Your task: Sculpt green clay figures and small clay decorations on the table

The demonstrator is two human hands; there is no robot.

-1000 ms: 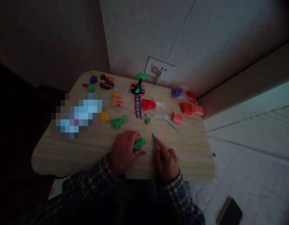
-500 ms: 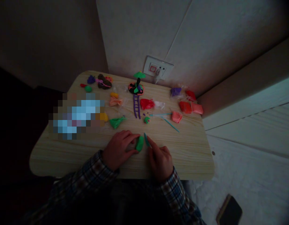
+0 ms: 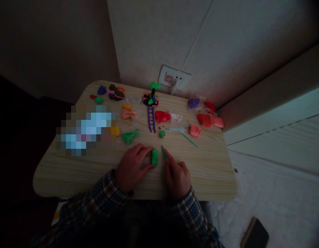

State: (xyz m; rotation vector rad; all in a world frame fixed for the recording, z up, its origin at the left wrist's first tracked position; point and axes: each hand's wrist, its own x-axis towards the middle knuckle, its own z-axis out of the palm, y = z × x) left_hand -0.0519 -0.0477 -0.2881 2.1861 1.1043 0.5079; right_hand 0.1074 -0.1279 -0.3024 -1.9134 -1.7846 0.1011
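Note:
A thick green strip of modelling clay (image 3: 154, 157) lies on the table, steadied at its ends by the thumb and index finger of my left hand (image 3: 133, 166). My right hand (image 3: 177, 175) grips a teal plastic clay knife (image 3: 163, 152), index finger stretched along its back. The blade is just right of the clay, apart from it. A small green clay ball with red on it (image 3: 162, 134) sits beyond the knife tip. Left of that lies a bag of green clay (image 3: 129, 137).
A purple clay ladder (image 3: 151, 120) leads to a black base with a green-topped tree (image 3: 150, 100). Bagged red clay (image 3: 162, 116), pink clay (image 3: 195, 131) and thin teal sticks (image 3: 189, 139) lie around. A brown clay piece (image 3: 116, 93) is far left. A wall socket (image 3: 174, 75) is behind.
The knife has shifted slightly right, away from the green clay. The clay strip now stands straighter, less slanted, between my left fingers. The view has tilted a little.

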